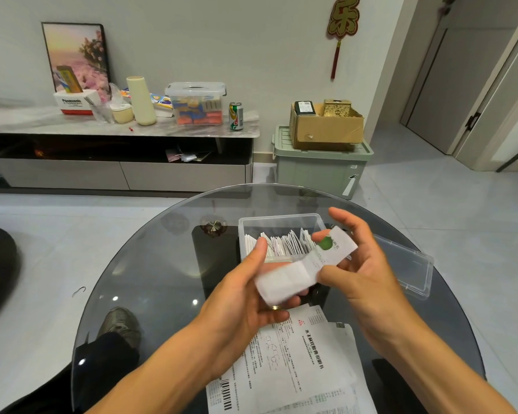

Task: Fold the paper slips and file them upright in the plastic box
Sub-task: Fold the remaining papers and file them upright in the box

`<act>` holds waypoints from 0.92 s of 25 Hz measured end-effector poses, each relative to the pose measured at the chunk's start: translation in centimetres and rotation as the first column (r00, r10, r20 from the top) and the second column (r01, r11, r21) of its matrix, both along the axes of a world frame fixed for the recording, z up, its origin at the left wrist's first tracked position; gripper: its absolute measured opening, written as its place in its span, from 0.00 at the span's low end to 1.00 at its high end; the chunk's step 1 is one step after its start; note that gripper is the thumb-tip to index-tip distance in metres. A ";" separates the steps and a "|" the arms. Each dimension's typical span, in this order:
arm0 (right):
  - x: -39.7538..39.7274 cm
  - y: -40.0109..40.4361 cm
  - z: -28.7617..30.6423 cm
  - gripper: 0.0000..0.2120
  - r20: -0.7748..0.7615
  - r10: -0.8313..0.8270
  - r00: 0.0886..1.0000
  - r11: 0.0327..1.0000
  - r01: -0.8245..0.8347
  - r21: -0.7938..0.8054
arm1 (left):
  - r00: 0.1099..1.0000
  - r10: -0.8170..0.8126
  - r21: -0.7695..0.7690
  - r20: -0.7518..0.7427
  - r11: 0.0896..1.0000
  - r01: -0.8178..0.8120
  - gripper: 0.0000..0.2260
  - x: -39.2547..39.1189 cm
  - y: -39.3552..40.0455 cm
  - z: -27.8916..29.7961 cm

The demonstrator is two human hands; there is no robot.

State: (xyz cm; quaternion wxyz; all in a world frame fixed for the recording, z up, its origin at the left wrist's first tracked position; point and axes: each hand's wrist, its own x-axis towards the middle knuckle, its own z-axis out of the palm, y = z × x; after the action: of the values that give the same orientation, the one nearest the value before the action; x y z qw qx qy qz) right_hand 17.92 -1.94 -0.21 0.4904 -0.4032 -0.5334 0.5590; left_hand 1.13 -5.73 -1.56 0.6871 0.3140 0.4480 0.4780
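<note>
Just below the middle of the frame, both hands hold one long paper slip above the round glass table. The left hand lies palm-up under the slip's plain white lower-left end, fingers curled beneath it and the thumb raised beside its edge; a ring shows on one finger. The right hand grips the slip's upper-right end, which carries a green round mark and printed text: the thumb presses on the paper near the crease at mid-length, the curled fingers support it from behind, and the index finger is lifted free above. The slip bends at that crease, its two halves at a shallow angle.

Directly behind the hands, at centre frame, stands the clear plastic box, open-topped, with a row of folded slips filed upright inside it, edges upward. Its clear lid lies on the glass to the right, partly hidden by the right hand. At the lower centre and lower right of the frame, unfolded printed leaflets lie overlapping on the table, one with a barcode near the bottom edge.

In the upper left, a low cabinet against the wall bears a lidded storage tub and a drink can.
</note>
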 end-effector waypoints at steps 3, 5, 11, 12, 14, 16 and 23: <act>0.0 0.1 -0.2 0.36 -0.051 0.045 0.998 0.998 -0.047 -0.036 | 0.989 0.073 0.054 -0.128 0.996 -0.066 0.11 0.0 0.0 -0.4; 0.0 0.2 -0.3 0.29 -0.087 0.068 0.994 0.995 -0.074 -0.068 | 0.977 0.143 0.066 -0.156 0.989 -0.134 0.11 -0.1 0.1 -0.8; -0.5 0.0 -0.5 0.17 -0.137 0.190 0.972 0.950 -0.217 -0.224 | 0.990 0.126 0.060 -0.058 0.991 -0.122 0.09 -0.2 0.5 -1.1; -0.6 -0.2 -0.6 0.17 -0.125 0.170 0.977 0.958 -0.194 -0.213 | 0.991 0.101 0.060 -0.089 0.994 -0.096 0.09 -0.1 0.4 -1.2; -0.8 -0.4 -0.6 0.16 -0.080 0.087 0.993 0.979 -0.100 -0.175 | 0.971 0.072 0.085 -0.228 0.995 -0.054 0.09 0.1 0.1 -1.2; -0.8 -0.4 -0.9 0.11 0.038 -0.004 0.999 0.998 0.006 -0.061 | 0.929 0.072 0.154 -0.363 0.988 -0.017 0.11 0.3 -0.2 -0.9; -1.1 -0.6 -1.3 0.19 0.122 0.006 0.992 0.997 -0.015 0.071 | 0.909 0.008 0.260 -0.416 0.959 0.111 0.09 0.8 -1.1 -0.1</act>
State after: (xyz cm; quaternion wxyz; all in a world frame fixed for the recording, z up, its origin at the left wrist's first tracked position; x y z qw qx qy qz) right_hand 16.87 -2.50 -1.51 0.4681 -0.4158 -0.5843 0.5163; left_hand 1.93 -6.82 -1.62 0.5384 0.5131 0.5031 0.4403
